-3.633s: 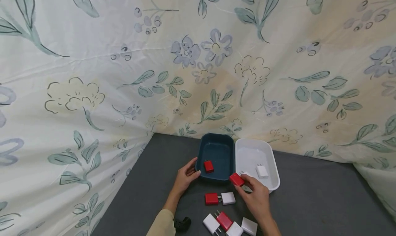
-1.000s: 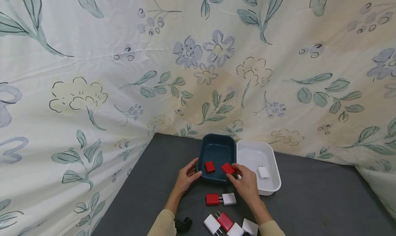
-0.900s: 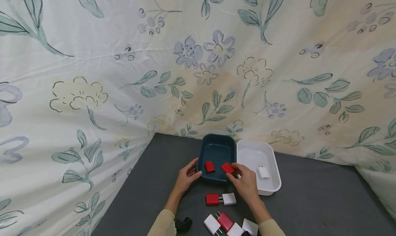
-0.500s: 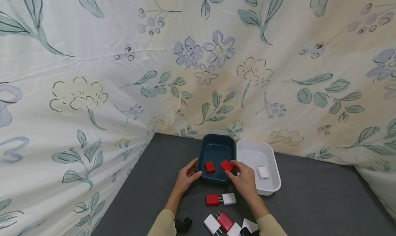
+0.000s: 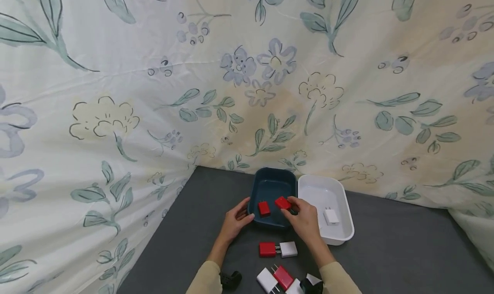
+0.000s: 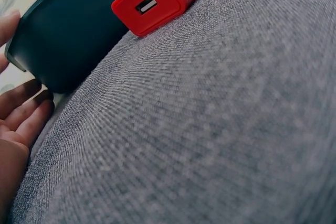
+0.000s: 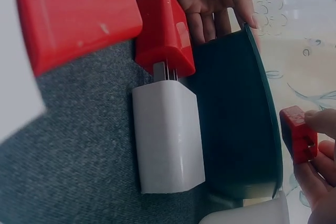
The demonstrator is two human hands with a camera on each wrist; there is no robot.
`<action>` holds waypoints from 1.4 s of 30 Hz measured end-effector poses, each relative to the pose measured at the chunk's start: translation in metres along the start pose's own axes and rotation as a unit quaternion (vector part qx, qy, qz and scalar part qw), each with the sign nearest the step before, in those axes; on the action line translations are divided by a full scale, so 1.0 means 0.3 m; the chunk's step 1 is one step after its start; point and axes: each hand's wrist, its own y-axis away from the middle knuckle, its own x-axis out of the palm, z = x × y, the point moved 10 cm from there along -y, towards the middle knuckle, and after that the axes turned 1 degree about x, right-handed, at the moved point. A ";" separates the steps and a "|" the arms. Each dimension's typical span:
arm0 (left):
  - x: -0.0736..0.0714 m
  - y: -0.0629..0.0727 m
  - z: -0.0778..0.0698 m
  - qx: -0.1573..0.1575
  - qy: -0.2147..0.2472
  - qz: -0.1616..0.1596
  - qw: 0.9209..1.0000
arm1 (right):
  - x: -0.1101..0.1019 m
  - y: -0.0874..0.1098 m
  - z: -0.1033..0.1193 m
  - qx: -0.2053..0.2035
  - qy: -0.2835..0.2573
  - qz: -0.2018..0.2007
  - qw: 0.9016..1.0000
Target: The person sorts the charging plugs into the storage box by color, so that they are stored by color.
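Note:
My right hand pinches a red USB charger between thumb and fingers, above the right part of the dark teal tray. In the right wrist view this held charger shows its prongs, close over the tray's rim. My left hand holds the tray's left side, thumb at the rim and fingers against the outer wall. Inside the tray lies another red charger. In front of it on the table, a red charger and a white charger lie prong to prong.
A white tray stands against the teal tray's right side, with a white charger inside. Nearer lie a white charger, a red charger and more white ones, partly covered by the right wrist's black device. Patterned cloth hangs behind.
From over the white tray's near left corner, my right hand has moved left over the teal tray with the red charger, then slightly farther back. My left hand stays at the teal tray.

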 end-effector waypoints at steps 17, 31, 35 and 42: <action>0.000 -0.004 0.008 0.002 0.003 -0.002 1.000 | -0.004 -0.048 -0.019 0.010 -0.030 -0.009 0.999; 0.003 -0.004 0.006 -0.005 0.002 0.003 1.000 | 0.020 -0.074 -0.053 0.033 -0.027 0.011 0.999; 0.001 -0.002 0.005 -0.005 0.002 0.001 1.000 | 0.028 -0.080 -0.069 0.044 -0.018 0.016 0.999; 0.003 0.000 0.003 -0.009 -0.001 -0.001 1.000 | 0.026 -0.092 -0.045 0.042 -0.014 0.012 0.999</action>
